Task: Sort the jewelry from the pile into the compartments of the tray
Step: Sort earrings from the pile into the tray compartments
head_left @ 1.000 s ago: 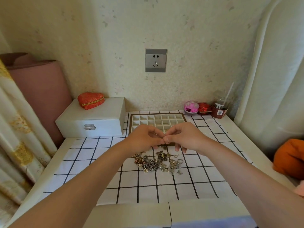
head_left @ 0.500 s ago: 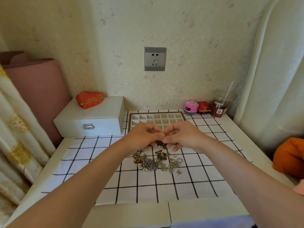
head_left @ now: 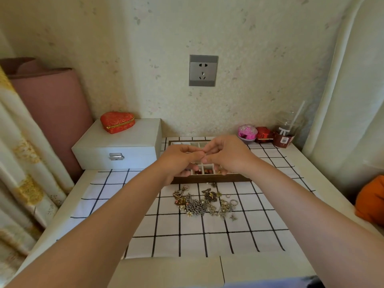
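Where the fingertips (head_left: pixel 200 155) of the 2 hands meet, they are narrow and pinched tip to tip; whether a piece sits between them cannot be told. The left hand (head_left: pixel 180 161) and right hand (head_left: pixel 229 156) hover, fingers curled, above the compartment tray (head_left: pixel 207 180), whose cells under the fingers hold a few small pieces. Just below the fingers, the jewelry pile (head_left: pixel 202 203) lies on the checked cloth (head_left: pixel 187 235), apart from the tray. Left of the fingers stands a white latched box (head_left: pixel 118 147) topped by a red heart-shaped pouch (head_left: pixel 117 122); to their right, a lidded cup (head_left: pixel 285 132).
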{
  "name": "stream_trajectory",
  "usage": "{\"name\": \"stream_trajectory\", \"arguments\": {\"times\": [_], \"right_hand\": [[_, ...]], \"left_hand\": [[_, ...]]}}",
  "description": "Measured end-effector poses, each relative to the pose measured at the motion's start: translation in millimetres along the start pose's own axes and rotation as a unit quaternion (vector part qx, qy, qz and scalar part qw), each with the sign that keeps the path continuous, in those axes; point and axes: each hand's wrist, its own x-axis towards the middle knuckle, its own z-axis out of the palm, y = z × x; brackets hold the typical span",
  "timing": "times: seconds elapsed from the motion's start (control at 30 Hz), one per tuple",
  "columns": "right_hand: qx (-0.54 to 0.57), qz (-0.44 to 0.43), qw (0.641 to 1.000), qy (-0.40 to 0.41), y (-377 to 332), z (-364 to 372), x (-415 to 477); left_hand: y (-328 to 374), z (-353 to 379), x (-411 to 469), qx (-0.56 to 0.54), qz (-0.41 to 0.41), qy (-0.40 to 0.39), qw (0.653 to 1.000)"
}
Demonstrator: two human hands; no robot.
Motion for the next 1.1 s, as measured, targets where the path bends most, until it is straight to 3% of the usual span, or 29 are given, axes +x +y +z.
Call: {"name": "stream_trajectory", "arguments": {"times": [0.2, 0.3, 0.4, 0.53, 0.6, 0.97, 1.1], "right_hand": [[-0.017, -0.027, 0.999, 0.027, -16, 8, 20], [-0.012, -0.012, 0.999, 0.048, -15, 7, 31], [-0.036, 0.017, 0.997, 0.066, -2, 7, 44], [-0.115, 0.024, 0.990, 0.080, 20, 14, 59], [-0.144, 0.008, 0.986, 0.087, 25, 16, 66], [-0.216, -0.008, 0.970, 0.109, 40, 23, 86], [-0.220, -0.017, 0.971, 0.089, 41, 26, 86]], "left_hand": [[3, -11, 12, -0.021, 0.043, 0.088, 0.995], [3, -17, 20, 0.020, 0.100, 0.107, 0.989], [-11, -22, 34, 0.188, 0.168, 0.116, 0.961], [-38, -25, 51, 0.446, 0.190, 0.063, 0.872], [-43, -21, 56, 0.511, 0.176, 0.038, 0.840], [-43, -16, 66, 0.564, 0.160, 0.005, 0.810], [-44, -15, 65, 0.547, 0.158, 0.007, 0.822]]}}
